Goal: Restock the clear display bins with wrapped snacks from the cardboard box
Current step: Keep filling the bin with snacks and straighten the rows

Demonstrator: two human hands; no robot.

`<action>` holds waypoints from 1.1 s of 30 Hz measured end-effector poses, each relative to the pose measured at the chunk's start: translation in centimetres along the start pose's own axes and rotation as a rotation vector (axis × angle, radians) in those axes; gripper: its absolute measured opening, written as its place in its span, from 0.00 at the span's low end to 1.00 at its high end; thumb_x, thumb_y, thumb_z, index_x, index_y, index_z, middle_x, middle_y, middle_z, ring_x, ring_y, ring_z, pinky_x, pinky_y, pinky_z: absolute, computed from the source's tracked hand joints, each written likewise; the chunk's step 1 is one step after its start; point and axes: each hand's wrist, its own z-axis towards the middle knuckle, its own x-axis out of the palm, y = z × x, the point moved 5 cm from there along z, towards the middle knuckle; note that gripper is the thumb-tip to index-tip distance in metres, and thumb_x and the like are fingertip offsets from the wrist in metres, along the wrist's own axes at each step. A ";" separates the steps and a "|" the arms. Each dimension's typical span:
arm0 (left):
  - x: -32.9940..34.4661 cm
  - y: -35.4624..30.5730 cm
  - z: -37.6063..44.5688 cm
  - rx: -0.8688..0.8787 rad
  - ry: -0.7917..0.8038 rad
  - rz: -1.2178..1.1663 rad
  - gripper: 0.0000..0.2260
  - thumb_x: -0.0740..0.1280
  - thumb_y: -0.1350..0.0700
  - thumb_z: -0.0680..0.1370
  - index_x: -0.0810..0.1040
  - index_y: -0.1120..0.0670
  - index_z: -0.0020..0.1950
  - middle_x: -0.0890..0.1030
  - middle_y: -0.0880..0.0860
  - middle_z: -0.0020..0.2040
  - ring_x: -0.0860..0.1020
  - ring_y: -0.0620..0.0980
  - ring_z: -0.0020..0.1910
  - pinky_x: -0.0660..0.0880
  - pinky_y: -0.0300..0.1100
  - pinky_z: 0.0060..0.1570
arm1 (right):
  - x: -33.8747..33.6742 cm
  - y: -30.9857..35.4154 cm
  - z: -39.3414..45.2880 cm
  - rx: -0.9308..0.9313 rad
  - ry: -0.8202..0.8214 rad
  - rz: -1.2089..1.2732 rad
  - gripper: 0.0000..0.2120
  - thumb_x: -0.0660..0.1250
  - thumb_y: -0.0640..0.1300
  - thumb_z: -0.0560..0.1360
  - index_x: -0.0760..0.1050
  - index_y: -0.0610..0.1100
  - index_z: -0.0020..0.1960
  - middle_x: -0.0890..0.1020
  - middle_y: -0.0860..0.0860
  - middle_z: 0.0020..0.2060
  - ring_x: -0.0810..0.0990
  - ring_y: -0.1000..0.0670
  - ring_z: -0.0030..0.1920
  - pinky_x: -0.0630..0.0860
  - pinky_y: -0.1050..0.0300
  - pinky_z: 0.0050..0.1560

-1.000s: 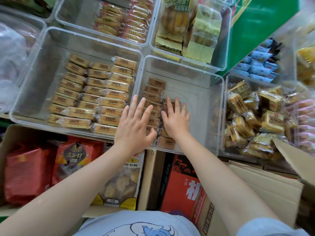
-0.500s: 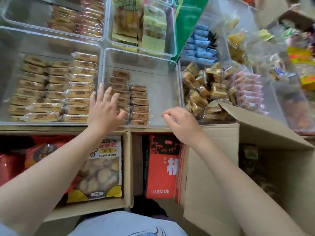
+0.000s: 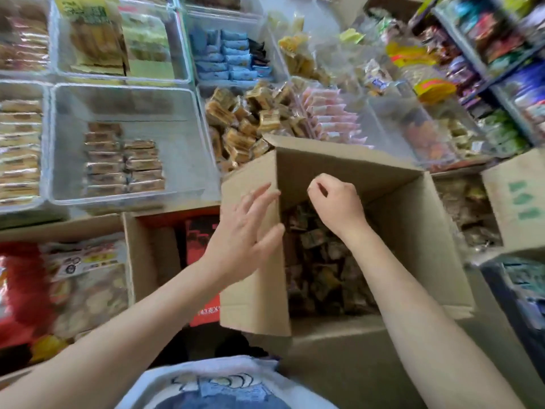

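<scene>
An open cardboard box (image 3: 413, 231) sits in front of me, with several dark wrapped snacks (image 3: 321, 270) lying in its bottom. My left hand (image 3: 247, 231) has its fingers spread and lies against the box's left flap. Over the box opening hangs my right hand (image 3: 339, 205), fingers loosely curled and holding nothing I can see. To the upper left stands a clear display bin (image 3: 182, 137) with two short rows of brown wrapped snacks (image 3: 124, 165) in it.
More clear bins surround it: tan bars (image 3: 20, 149) at far left, yellow-brown cakes (image 3: 244, 122) and pink packs (image 3: 330, 116) to the right. Red snack cartons (image 3: 203, 231) and bagged goods (image 3: 82, 278) sit below the bins. Another cardboard box (image 3: 519, 202) stands at right, by shelves.
Both hands left the clear bin and moved right and down to the cardboard box. My view swung right. The right hand now curls over the box opening; the left touches the flap.
</scene>
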 end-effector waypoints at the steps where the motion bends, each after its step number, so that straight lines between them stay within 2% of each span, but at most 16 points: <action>1: 1.0 -0.6 -0.1 -0.021 -0.001 -0.018 0.24 0.61 0.45 0.82 0.63 0.45 0.78 0.58 0.43 0.81 0.54 0.43 0.79 0.53 0.47 0.78 | 0.6 -2.1 0.1 0.036 0.068 -0.038 0.12 0.60 0.47 0.81 0.76 0.44 0.41 0.78 0.52 0.34 0.76 0.50 0.37 0.72 0.55 0.37; 3: 2.6 -1.1 -0.2 -0.035 -0.008 0.050 0.26 0.60 0.45 0.81 0.63 0.47 0.79 0.55 0.42 0.81 0.49 0.41 0.80 0.52 0.50 0.79 | 2.5 -5.7 0.8 0.083 0.242 -0.169 0.13 0.60 0.48 0.81 0.76 0.44 0.43 0.78 0.50 0.36 0.78 0.45 0.40 0.73 0.52 0.37; 5: 3.6 -0.9 -0.3 -0.026 -0.006 0.151 0.28 0.54 0.43 0.80 0.61 0.48 0.80 0.52 0.42 0.82 0.46 0.41 0.81 0.51 0.52 0.79 | 5.0 -9.1 1.6 0.112 0.419 -0.287 0.11 0.60 0.49 0.82 0.78 0.43 0.51 0.80 0.47 0.44 0.80 0.42 0.47 0.78 0.50 0.44; 8: 3.7 -0.8 -0.5 -0.024 0.001 0.285 0.29 0.49 0.43 0.80 0.55 0.46 0.82 0.48 0.40 0.82 0.42 0.40 0.80 0.48 0.48 0.78 | 9.0 -13.9 2.4 0.111 0.599 -0.360 0.13 0.61 0.47 0.82 0.77 0.44 0.63 0.81 0.46 0.57 0.80 0.42 0.56 0.79 0.49 0.54; 10: 3.6 -1.1 -0.5 -0.047 0.002 0.339 0.29 0.48 0.43 0.80 0.53 0.44 0.82 0.47 0.39 0.82 0.40 0.39 0.80 0.45 0.46 0.77 | 11.6 -16.7 2.8 0.093 0.684 -0.412 0.16 0.62 0.43 0.81 0.75 0.45 0.68 0.79 0.44 0.63 0.79 0.42 0.60 0.78 0.49 0.58; 13: 3.6 -1.2 -0.5 -0.073 -0.009 0.371 0.29 0.48 0.44 0.80 0.54 0.44 0.82 0.47 0.38 0.82 0.41 0.39 0.80 0.46 0.43 0.76 | 14.3 -19.0 2.6 0.105 0.743 -0.525 0.20 0.58 0.42 0.81 0.69 0.42 0.73 0.71 0.40 0.70 0.72 0.40 0.67 0.75 0.46 0.64; 17: 3.8 -1.2 -0.4 -0.100 -0.038 0.364 0.29 0.50 0.46 0.80 0.56 0.45 0.82 0.50 0.39 0.82 0.44 0.39 0.80 0.48 0.42 0.75 | 16.2 -19.3 2.4 0.068 0.791 -0.751 0.23 0.57 0.44 0.83 0.63 0.42 0.77 0.58 0.39 0.77 0.54 0.37 0.77 0.63 0.41 0.72; 20: 4.1 -1.4 -0.2 -0.101 -0.057 0.320 0.29 0.51 0.48 0.79 0.57 0.46 0.82 0.51 0.39 0.82 0.46 0.39 0.80 0.50 0.45 0.76 | 16.4 -18.5 2.3 0.057 0.824 -0.762 0.27 0.60 0.46 0.82 0.60 0.40 0.78 0.58 0.39 0.78 0.54 0.37 0.78 0.60 0.39 0.73; 22: 4.0 -1.3 -0.2 -0.102 -0.069 0.303 0.29 0.51 0.48 0.79 0.57 0.45 0.82 0.51 0.39 0.82 0.47 0.39 0.80 0.52 0.49 0.76 | 15.7 -17.4 2.6 0.057 0.837 -0.578 0.27 0.65 0.51 0.80 0.66 0.42 0.74 0.67 0.41 0.73 0.65 0.39 0.73 0.68 0.43 0.70; 24: 4.0 -1.1 -0.3 -0.096 -0.074 0.289 0.28 0.52 0.48 0.79 0.58 0.44 0.81 0.52 0.39 0.82 0.47 0.40 0.81 0.53 0.51 0.77 | 14.5 -15.7 3.1 0.139 0.893 -0.147 0.25 0.71 0.53 0.77 0.72 0.43 0.69 0.77 0.46 0.64 0.77 0.44 0.61 0.78 0.51 0.56; 25: 3.9 -1.2 -0.3 -0.090 -0.075 0.278 0.28 0.52 0.48 0.79 0.58 0.44 0.81 0.53 0.39 0.82 0.48 0.40 0.81 0.53 0.50 0.77 | 13.7 -14.5 3.0 0.205 0.939 0.125 0.24 0.74 0.53 0.75 0.74 0.44 0.66 0.80 0.48 0.59 0.80 0.46 0.56 0.79 0.55 0.49; 26: 3.9 -1.2 -0.3 -0.082 -0.076 0.270 0.28 0.53 0.48 0.79 0.60 0.45 0.81 0.54 0.39 0.81 0.50 0.40 0.80 0.53 0.49 0.76 | 12.5 -13.2 2.9 0.247 0.992 0.372 0.25 0.76 0.55 0.72 0.76 0.44 0.64 0.82 0.48 0.56 0.82 0.47 0.52 0.78 0.57 0.47; 28: 3.5 -1.4 0.0 -0.060 -0.102 0.292 0.26 0.55 0.47 0.79 0.66 0.46 0.78 0.60 0.40 0.80 0.57 0.39 0.78 0.56 0.49 0.76 | 10.0 -10.7 3.0 0.252 1.063 0.704 0.30 0.77 0.59 0.69 0.77 0.43 0.64 0.85 0.46 0.54 0.82 0.47 0.51 0.77 0.56 0.49; 31: 1.8 -1.8 0.6 -0.094 -0.156 0.202 0.19 0.59 0.46 0.81 0.74 0.42 0.72 0.71 0.37 0.73 0.67 0.38 0.72 0.62 0.48 0.73 | 5.6 -6.3 3.1 0.146 1.046 0.847 0.30 0.71 0.61 0.73 0.75 0.42 0.65 0.83 0.45 0.49 0.80 0.48 0.44 0.75 0.56 0.42; 33: 0.4 -2.0 1.0 -0.212 -0.157 -0.133 0.16 0.64 0.47 0.83 0.74 0.41 0.71 0.76 0.37 0.68 0.72 0.36 0.67 0.69 0.42 0.68 | 3.3 -2.9 2.9 0.012 0.986 0.780 0.24 0.64 0.59 0.79 0.76 0.41 0.64 0.82 0.45 0.43 0.77 0.48 0.36 0.71 0.57 0.34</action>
